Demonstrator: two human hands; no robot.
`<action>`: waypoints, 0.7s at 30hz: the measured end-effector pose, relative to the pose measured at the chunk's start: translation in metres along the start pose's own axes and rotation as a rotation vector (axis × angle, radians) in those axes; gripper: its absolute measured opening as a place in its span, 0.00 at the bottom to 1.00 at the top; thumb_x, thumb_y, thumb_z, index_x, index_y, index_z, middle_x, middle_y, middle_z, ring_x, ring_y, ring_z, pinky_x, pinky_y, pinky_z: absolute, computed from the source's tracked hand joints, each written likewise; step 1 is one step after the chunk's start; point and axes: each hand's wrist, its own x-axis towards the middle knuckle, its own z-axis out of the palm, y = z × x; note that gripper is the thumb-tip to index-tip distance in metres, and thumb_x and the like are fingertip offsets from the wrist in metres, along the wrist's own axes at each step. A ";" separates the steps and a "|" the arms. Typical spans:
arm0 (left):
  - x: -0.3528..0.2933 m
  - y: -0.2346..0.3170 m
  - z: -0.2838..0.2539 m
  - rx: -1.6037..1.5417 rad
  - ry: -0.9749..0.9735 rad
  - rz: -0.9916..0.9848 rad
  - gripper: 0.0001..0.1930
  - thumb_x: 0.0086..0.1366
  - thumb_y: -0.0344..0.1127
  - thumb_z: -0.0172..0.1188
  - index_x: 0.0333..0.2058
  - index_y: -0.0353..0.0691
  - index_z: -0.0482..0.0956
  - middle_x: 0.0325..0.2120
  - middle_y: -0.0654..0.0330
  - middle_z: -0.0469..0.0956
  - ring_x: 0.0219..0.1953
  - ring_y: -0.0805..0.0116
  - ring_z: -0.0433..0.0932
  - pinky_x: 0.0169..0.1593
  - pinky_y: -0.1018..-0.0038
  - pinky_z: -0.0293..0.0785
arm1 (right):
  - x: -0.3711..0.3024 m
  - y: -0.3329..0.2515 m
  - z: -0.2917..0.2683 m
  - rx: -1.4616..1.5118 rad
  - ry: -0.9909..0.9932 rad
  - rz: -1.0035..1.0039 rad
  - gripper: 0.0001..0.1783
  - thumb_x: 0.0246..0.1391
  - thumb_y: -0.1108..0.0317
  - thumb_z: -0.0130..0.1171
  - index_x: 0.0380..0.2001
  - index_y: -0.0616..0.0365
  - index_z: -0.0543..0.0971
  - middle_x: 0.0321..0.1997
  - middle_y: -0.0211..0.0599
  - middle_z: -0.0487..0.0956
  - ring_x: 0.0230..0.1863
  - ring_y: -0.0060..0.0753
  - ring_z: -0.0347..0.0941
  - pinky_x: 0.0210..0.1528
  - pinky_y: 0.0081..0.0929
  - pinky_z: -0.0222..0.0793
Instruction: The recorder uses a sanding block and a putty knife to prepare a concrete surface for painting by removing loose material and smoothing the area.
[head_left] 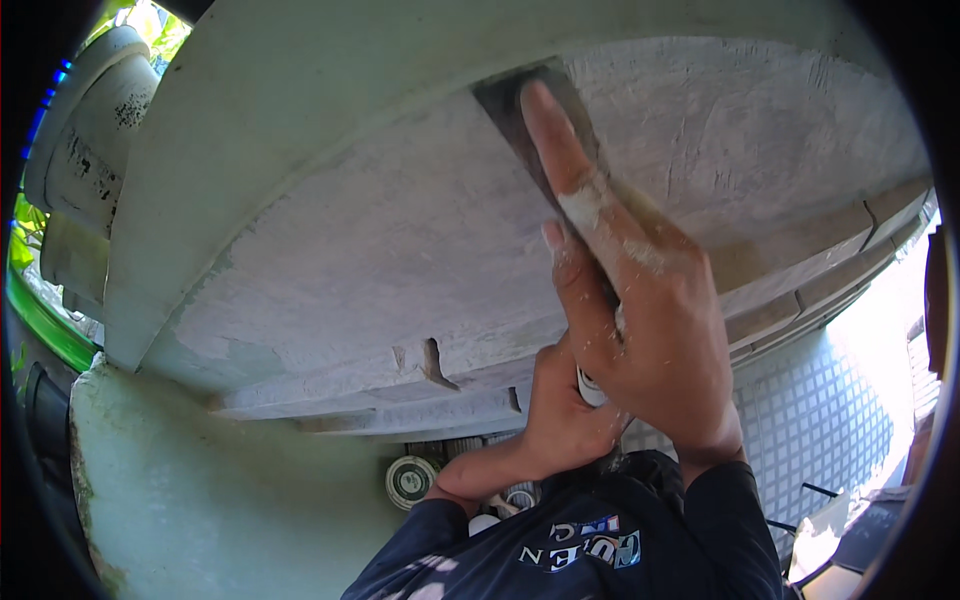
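Observation:
My right hand (pixel 650 290) is closed round a scraper, its forefinger stretched along the dark, flat metal blade (pixel 505 100). The blade lies against a pale, plastered panel (pixel 340 240), near its curved upper edge. White dust or filler sticks to the fingers. Just below, close to the right wrist, my left hand (pixel 570 415) is closed. A small, pale, rounded end (pixel 591 388) shows beside its fingers; whether it belongs to the scraper's handle or to another item is hidden.
Light-green painted wall (pixel 300 90) borders the panel. Stepped ledges (pixel 430 415) run below it, with a notch (pixel 434 362). A round lidded tub (pixel 411 482) stands low down. At far left is a pale, rounded post (pixel 95 140); tiled floor (pixel 815 410) lies right.

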 end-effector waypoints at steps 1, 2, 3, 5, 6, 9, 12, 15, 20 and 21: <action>-0.003 -0.003 0.003 -0.044 0.057 0.010 0.16 0.56 0.28 0.66 0.43 0.31 0.76 0.32 0.55 0.82 0.37 0.72 0.79 0.41 0.73 0.74 | -0.001 0.000 0.001 0.002 0.000 -0.004 0.36 0.61 0.77 0.52 0.72 0.45 0.62 0.66 0.44 0.73 0.59 0.56 0.76 0.58 0.43 0.74; -0.004 -0.004 0.006 -0.090 0.114 0.019 0.16 0.56 0.28 0.66 0.43 0.31 0.76 0.32 0.55 0.82 0.36 0.72 0.79 0.41 0.73 0.74 | -0.005 0.000 0.001 -0.030 -0.037 0.027 0.36 0.61 0.77 0.52 0.72 0.45 0.62 0.66 0.44 0.73 0.59 0.57 0.76 0.58 0.43 0.74; -0.003 -0.004 0.004 -0.090 0.116 0.020 0.16 0.56 0.28 0.66 0.43 0.31 0.76 0.32 0.55 0.82 0.36 0.72 0.79 0.41 0.73 0.74 | -0.006 0.001 0.001 -0.061 -0.074 0.058 0.36 0.61 0.77 0.52 0.72 0.45 0.62 0.66 0.45 0.74 0.58 0.57 0.76 0.58 0.43 0.74; -0.001 0.000 0.001 -0.003 0.037 0.014 0.17 0.56 0.28 0.65 0.44 0.30 0.76 0.34 0.55 0.81 0.38 0.72 0.79 0.42 0.73 0.74 | 0.000 -0.003 -0.005 -0.084 -0.074 0.066 0.36 0.61 0.77 0.52 0.72 0.45 0.61 0.65 0.45 0.74 0.58 0.57 0.76 0.57 0.43 0.74; -0.003 0.000 0.002 -0.006 0.029 0.012 0.17 0.56 0.28 0.65 0.44 0.30 0.76 0.34 0.55 0.81 0.38 0.72 0.79 0.42 0.73 0.74 | 0.002 -0.006 -0.009 -0.107 -0.072 0.075 0.37 0.61 0.77 0.52 0.72 0.45 0.61 0.65 0.46 0.74 0.57 0.58 0.77 0.56 0.43 0.75; -0.005 -0.002 0.004 -0.020 0.054 0.001 0.16 0.57 0.28 0.64 0.44 0.30 0.76 0.35 0.55 0.82 0.39 0.71 0.79 0.44 0.73 0.74 | -0.001 -0.004 -0.005 -0.089 -0.092 0.100 0.37 0.61 0.77 0.52 0.72 0.45 0.61 0.64 0.47 0.74 0.56 0.58 0.77 0.54 0.42 0.76; -0.006 -0.004 0.006 -0.033 0.116 -0.001 0.16 0.57 0.28 0.64 0.44 0.30 0.76 0.35 0.56 0.82 0.39 0.72 0.78 0.45 0.73 0.74 | -0.011 0.002 0.000 -0.104 -0.108 0.123 0.37 0.61 0.77 0.52 0.73 0.43 0.60 0.63 0.49 0.75 0.56 0.59 0.77 0.54 0.42 0.76; -0.009 -0.006 0.002 -0.085 0.152 0.002 0.18 0.57 0.29 0.65 0.46 0.30 0.75 0.34 0.58 0.82 0.38 0.73 0.78 0.44 0.74 0.74 | -0.004 0.000 0.000 -0.051 -0.110 0.079 0.37 0.59 0.77 0.54 0.72 0.52 0.60 0.67 0.51 0.71 0.56 0.57 0.77 0.54 0.40 0.76; -0.016 -0.012 -0.012 0.072 0.035 -0.130 0.22 0.55 0.29 0.68 0.49 0.31 0.73 0.35 0.57 0.82 0.37 0.72 0.80 0.42 0.75 0.75 | -0.017 0.026 0.004 0.189 0.015 -0.152 0.37 0.59 0.78 0.55 0.70 0.67 0.58 0.74 0.58 0.59 0.55 0.48 0.79 0.51 0.36 0.76; -0.024 -0.017 -0.012 0.072 0.045 -0.126 0.22 0.55 0.29 0.68 0.49 0.31 0.73 0.35 0.57 0.82 0.37 0.72 0.80 0.42 0.75 0.75 | -0.028 0.028 0.004 0.266 -0.038 -0.059 0.37 0.59 0.78 0.55 0.70 0.70 0.57 0.76 0.60 0.55 0.57 0.43 0.78 0.52 0.33 0.75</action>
